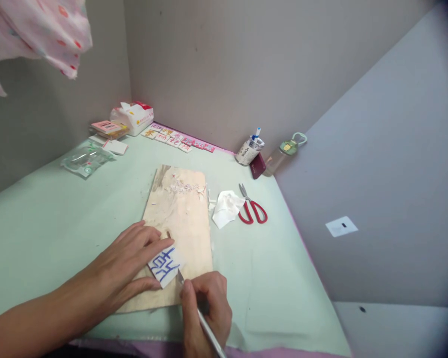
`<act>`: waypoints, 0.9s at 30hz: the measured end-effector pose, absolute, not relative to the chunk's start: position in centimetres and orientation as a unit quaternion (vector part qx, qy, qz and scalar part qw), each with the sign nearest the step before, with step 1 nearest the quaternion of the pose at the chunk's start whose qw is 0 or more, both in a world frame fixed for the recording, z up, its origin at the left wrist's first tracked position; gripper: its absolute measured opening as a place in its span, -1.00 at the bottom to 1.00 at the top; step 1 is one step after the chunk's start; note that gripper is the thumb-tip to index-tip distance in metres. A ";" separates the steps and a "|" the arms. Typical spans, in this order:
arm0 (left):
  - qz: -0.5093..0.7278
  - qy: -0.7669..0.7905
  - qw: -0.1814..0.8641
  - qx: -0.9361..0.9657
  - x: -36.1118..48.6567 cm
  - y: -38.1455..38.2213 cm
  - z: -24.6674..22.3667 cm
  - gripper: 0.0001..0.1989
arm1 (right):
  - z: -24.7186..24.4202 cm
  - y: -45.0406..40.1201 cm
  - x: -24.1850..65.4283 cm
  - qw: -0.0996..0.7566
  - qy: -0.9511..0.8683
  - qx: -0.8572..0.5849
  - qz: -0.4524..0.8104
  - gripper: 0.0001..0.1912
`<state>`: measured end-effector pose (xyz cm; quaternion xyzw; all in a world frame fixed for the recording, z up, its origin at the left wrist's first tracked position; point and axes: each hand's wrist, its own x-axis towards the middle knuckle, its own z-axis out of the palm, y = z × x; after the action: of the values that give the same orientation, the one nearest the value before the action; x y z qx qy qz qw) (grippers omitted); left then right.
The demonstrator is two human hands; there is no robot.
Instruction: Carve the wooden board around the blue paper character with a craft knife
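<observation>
The right hand (211, 303) lies nearest, at the bottom of the view, its fingers closed around a slim pen-like craft knife (211, 334) whose blade points up and away, the tip at the right-hand edge of a white tile (163, 268). This tile, marked with blue strokes, lies on the near part of a wooden board (192, 219). The left hand (132, 261) reaches in from the left and grips the tile's left side, thumb at its near edge and forefinger along its far edge. Pale shavings (184, 187) are strewn across the board's far end. The board rests on a light green worktop (272, 278).

Right of the board sits a crumpled white tissue (226, 208), touching red-handled scissors (249, 200) that lie with blades pointing away. Farther off to the left is a clear plastic packet (87, 159), with a small stack of packages (109, 129) and a tissue pack (134, 119) behind it. Rows of lettered tiles (174, 142) line the back edge. To their right stand a labelled jar (246, 153), a dark red booklet (258, 166) tilted against it, and a green-lidded bottle (277, 160).
</observation>
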<state>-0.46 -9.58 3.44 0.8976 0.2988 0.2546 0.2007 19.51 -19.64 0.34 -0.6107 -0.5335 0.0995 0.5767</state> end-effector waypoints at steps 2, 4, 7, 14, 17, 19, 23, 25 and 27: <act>0.265 0.295 0.183 0.900 -0.5 -9.6 3.3 -0.42 | 0.4 -19.6 19.5 0.575 -0.538 -0.609 0.093 -0.69; 0.269 0.294 0.168 0.902 -0.5 -9.7 3.2 -0.47 | 0.4 -19.5 19.5 0.575 -0.545 -0.604 0.085 -0.69; 0.270 0.297 0.159 0.902 -0.6 -9.7 3.0 -0.53 | 0.5 -19.4 19.5 0.573 -0.558 -0.595 0.071 -0.70; 0.274 0.306 0.158 0.898 -0.4 -9.6 2.4 -0.56 | 0.6 -19.1 19.3 0.575 -0.571 -0.584 0.054 -0.71; 0.270 0.317 0.171 0.893 -0.3 -9.7 2.5 -0.55 | 0.5 -19.0 19.1 0.578 -0.579 -0.573 0.047 -0.70; 0.267 0.324 0.177 0.890 -0.3 -9.7 2.5 -0.53 | 0.4 -18.9 19.1 0.579 -0.582 -0.569 0.042 -0.70; 0.265 0.325 0.181 0.890 -0.4 -9.8 2.4 -0.53 | 0.4 -18.8 19.0 0.579 -0.588 -0.564 0.042 -0.71; 0.264 0.324 0.179 0.891 -0.5 -9.8 2.3 -0.53 | 0.4 -18.8 19.1 0.575 -0.595 -0.559 0.043 -0.71; 0.263 0.320 0.177 0.893 -0.6 -9.7 2.1 -0.52 | 0.4 -18.8 19.3 0.571 -0.604 -0.554 0.042 -0.71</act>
<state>-0.57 -9.68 2.11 0.8931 0.3196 0.2628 0.1765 19.26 -18.82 0.41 -0.5544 -0.6044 0.0419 0.5706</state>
